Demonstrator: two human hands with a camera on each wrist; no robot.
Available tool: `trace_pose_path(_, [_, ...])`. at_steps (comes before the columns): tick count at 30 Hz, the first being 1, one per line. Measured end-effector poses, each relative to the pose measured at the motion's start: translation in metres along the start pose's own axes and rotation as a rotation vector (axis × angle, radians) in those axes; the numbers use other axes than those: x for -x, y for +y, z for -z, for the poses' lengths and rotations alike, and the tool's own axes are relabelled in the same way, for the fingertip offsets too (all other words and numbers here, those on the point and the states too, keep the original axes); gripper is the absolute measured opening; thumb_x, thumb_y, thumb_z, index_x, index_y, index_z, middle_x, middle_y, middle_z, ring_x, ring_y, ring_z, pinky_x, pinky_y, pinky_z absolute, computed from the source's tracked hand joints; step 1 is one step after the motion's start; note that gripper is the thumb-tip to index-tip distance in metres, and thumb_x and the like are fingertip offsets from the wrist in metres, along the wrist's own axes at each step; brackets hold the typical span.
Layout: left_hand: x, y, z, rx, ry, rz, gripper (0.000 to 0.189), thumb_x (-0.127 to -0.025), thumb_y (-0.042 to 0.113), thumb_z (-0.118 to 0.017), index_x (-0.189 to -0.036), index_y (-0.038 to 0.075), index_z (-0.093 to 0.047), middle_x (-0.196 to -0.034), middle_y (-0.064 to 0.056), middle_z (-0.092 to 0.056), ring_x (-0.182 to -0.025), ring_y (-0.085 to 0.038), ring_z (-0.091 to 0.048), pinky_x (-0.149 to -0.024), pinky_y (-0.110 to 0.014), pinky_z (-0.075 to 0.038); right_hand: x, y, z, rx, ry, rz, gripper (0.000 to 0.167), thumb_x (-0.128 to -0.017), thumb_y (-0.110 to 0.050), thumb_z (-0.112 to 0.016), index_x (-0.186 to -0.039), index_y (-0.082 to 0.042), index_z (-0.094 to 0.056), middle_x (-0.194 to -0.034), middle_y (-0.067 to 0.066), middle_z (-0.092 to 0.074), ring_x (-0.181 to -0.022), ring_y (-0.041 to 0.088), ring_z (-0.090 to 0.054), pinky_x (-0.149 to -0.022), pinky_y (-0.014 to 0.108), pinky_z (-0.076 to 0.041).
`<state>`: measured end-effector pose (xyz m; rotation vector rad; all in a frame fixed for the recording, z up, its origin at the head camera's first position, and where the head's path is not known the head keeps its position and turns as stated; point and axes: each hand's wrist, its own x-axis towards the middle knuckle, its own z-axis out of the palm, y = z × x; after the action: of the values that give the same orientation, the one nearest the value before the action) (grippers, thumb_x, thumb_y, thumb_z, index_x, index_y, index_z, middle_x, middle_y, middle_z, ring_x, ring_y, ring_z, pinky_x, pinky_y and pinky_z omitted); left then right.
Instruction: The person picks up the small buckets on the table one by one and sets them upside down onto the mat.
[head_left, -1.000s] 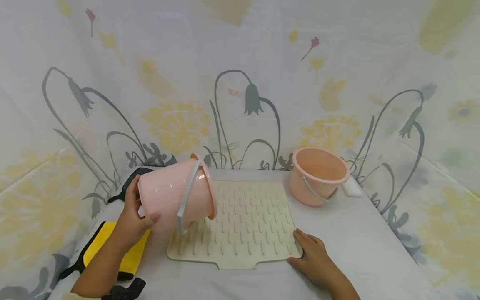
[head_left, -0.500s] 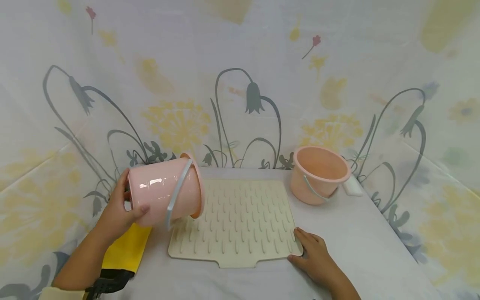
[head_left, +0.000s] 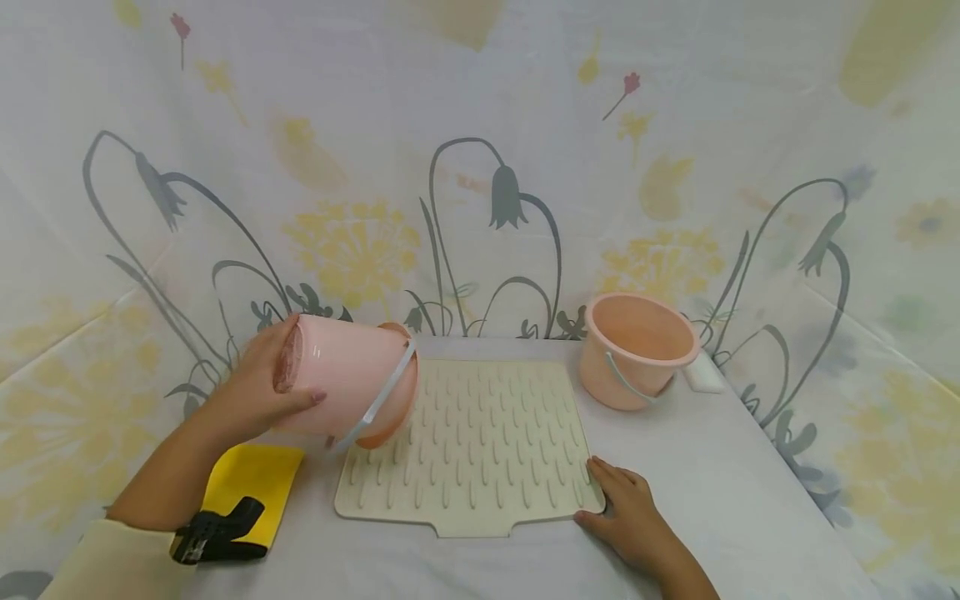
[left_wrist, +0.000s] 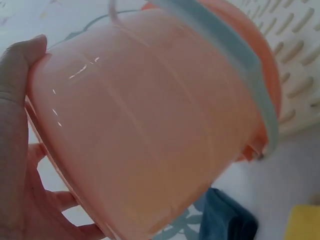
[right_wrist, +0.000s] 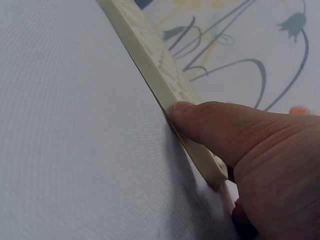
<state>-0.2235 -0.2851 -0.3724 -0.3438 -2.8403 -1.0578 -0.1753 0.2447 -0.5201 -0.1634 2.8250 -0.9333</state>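
My left hand [head_left: 258, 387] grips a pink bucket [head_left: 345, 367] by its base end, the thumb on its side and the fingers around the bottom. The bucket is held tipped, its orange-lined mouth facing right and slightly down over the left part of a cream washboard [head_left: 487, 450]. Its pale grey handle [left_wrist: 240, 55] hangs across the side near the rim. What the bucket holds is hidden. At the washboard's front right corner, my right hand [head_left: 626, 517] holds the edge, thumb on the front side and fingers along the right side. The thumb [right_wrist: 200, 120] presses the rim closely.
A second, peach bucket [head_left: 633, 350] stands upright behind the washboard at the right, a white block [head_left: 703, 375] partly behind it. A flat yellow piece [head_left: 281, 479] with a black end lies at the left, below the left forearm. Flower-printed curtain [head_left: 480, 167] closes off the back.
The pink bucket shifted left, then came back somewhat to the right, and its mouth has turned lower. My left forearm moved left. My right hand stayed at the washboard corner.
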Motion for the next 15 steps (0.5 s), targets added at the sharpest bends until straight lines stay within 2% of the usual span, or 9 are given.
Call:
trace_pose_path(4, [-0.006, 0.004, -0.011, -0.06, -0.026, -0.021, 0.116, -0.087, 0.044, -0.081, -0.17, 0.018, -0.003, -0.171, -0.028, -0.01, -0.147, -0.061, -0.022, -0.105, -0.083, -0.034, 0.0, 0.001, -0.001, 0.001, 0.003, 0.006, 0.099, -0.087, -0.052, -0.081, -0.162, -0.006, -0.036, -0.171, 0.013, -0.029, -0.151, 0.051, -0.019, -0.117, 0.075, -0.024])
trace_pose_path(8, [-0.011, 0.008, -0.022, -0.103, -0.02, -0.024, 0.113, -0.088, 0.047, -0.079, -0.17, 0.019, -0.006, -0.172, -0.027, -0.007, -0.149, -0.064, -0.014, -0.108, -0.085, -0.021, 0.0, 0.002, -0.001, 0.005, 0.007, 0.013, 0.097, -0.087, -0.051, -0.081, -0.161, -0.005, -0.038, -0.17, 0.013, -0.031, -0.151, 0.051, -0.02, -0.116, 0.076, -0.025])
trace_pose_path(11, [-0.016, 0.012, -0.027, -0.133, -0.024, -0.021, 0.113, -0.088, 0.049, -0.078, -0.17, 0.019, -0.007, -0.173, -0.027, -0.004, -0.153, -0.061, -0.009, -0.11, -0.085, -0.013, 0.0, 0.003, -0.001, 0.003, 0.01, 0.013, 0.096, -0.087, -0.05, -0.081, -0.161, -0.006, -0.038, -0.17, 0.013, -0.031, -0.151, 0.051, -0.021, -0.116, 0.075, -0.025])
trace_pose_path(15, [-0.023, 0.023, -0.034, -0.18, -0.045, 0.033, 0.115, -0.085, 0.059, -0.076, -0.17, 0.027, -0.006, -0.174, -0.023, -0.001, -0.152, -0.062, -0.009, -0.104, -0.089, -0.021, -0.001, 0.005, -0.001, -0.002, 0.014, 0.016, 0.097, -0.087, -0.051, -0.081, -0.161, -0.006, -0.038, -0.17, 0.012, -0.031, -0.151, 0.05, -0.02, -0.117, 0.075, -0.025])
